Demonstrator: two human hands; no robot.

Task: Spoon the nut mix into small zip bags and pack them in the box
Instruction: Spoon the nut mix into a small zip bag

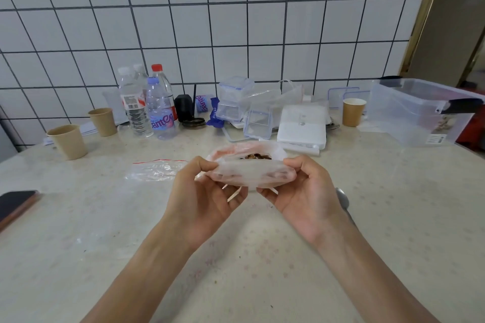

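Both hands spread the nut-mix bag above the desk

The left hand and right hand pinch opposite ends of the plastic bag, fingers clamped on its rim; its long axis runs between them, nuts showing beyond the fingertips. An empty zip bag lies left of the left fingers.

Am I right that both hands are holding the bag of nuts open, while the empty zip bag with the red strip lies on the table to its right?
Not quite: in the head view the empty zip bag lies to the left of the bag of nuts, not its right. The left hand and right hand do grip the bag's mouth above the table.
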